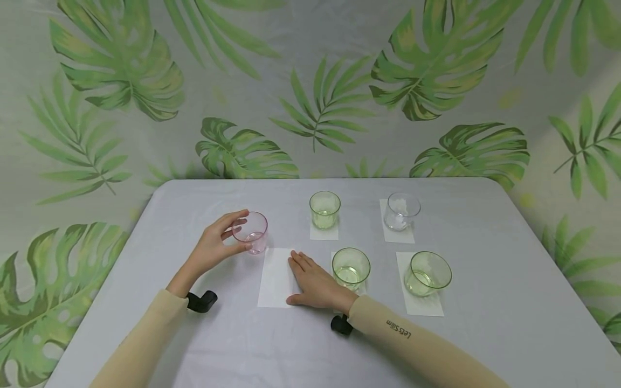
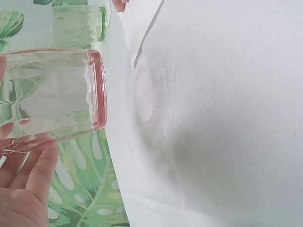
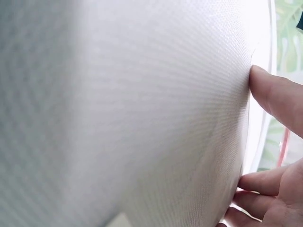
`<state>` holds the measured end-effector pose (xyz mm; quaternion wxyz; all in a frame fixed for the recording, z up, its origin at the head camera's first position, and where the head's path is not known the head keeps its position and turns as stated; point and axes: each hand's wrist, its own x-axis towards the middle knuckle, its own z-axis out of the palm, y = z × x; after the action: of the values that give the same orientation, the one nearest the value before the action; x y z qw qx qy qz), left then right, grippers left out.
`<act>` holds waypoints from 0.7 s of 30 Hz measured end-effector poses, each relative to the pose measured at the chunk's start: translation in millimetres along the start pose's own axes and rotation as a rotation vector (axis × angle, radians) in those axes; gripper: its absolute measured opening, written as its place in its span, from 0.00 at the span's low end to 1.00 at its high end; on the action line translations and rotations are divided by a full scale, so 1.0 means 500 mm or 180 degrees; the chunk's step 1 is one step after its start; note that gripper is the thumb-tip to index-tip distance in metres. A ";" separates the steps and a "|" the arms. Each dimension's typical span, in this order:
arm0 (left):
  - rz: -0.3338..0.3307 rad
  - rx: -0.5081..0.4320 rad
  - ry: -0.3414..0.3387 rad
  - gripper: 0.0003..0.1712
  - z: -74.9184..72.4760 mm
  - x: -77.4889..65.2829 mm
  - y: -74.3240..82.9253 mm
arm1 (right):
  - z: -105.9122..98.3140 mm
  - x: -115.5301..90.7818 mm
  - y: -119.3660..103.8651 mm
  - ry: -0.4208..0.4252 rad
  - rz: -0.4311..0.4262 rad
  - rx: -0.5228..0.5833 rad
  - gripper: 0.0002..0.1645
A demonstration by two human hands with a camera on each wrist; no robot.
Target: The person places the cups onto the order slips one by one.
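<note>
In the head view my left hand (image 1: 215, 240) grips a pink-tinted drinking glass (image 1: 257, 242), fingers on its far side and thumb on its near side. The left wrist view has the same glass (image 2: 57, 90) held raised, with a shadow on the white tablecloth beneath it. My right hand (image 1: 315, 283) lies with fingers extended on the right part of a white sheet of paper (image 1: 274, 280). From the right wrist, its thumb (image 3: 267, 87) and fingers (image 3: 260, 182) touch down at the surface. A green glass (image 1: 351, 269) stands just right of that hand.
Another green glass (image 1: 325, 211) sits on paper at the back, and a clear glass (image 1: 401, 213) on paper at back right. Nearer on the right, a third green glass (image 1: 427, 276) rests on its own sheet (image 1: 427, 307). Leaf-printed cloth (image 1: 335, 32) hangs behind the table.
</note>
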<state>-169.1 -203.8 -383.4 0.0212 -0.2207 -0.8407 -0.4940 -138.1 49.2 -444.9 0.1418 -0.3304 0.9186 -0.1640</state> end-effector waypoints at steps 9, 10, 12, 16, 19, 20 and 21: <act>-0.0129 0.0060 -0.0078 0.41 0.004 -0.006 0.014 | 0.002 -0.001 0.002 0.0019 -0.0009 0.0013 0.53; -0.0124 0.0066 -0.0085 0.41 0.005 -0.007 0.016 | 0.001 -0.002 0.002 0.0031 -0.0013 0.0035 0.53; -0.0093 0.0057 -0.0100 0.41 0.006 -0.009 0.017 | -0.002 -0.005 0.000 0.0067 -0.0037 0.0051 0.53; 0.0006 -0.0007 -0.0144 0.42 0.012 -0.014 0.001 | -0.003 -0.004 0.000 0.0046 -0.0012 0.0045 0.53; 0.0026 -0.0055 -0.0192 0.43 0.018 -0.017 -0.022 | -0.002 -0.001 0.000 -0.0007 0.0039 0.0027 0.53; 0.0022 -0.0071 -0.0205 0.43 0.020 -0.018 -0.031 | -0.002 -0.001 0.000 -0.0007 0.0041 0.0014 0.53; 0.0039 -0.0078 -0.0223 0.43 0.023 -0.019 -0.036 | -0.001 0.000 -0.001 -0.0013 0.0045 -0.0003 0.54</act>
<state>-165.6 -205.1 -406.2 -0.0079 -0.2434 -0.8334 -0.4961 -138.3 49.1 -444.2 0.1447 -0.3243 0.9207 -0.1618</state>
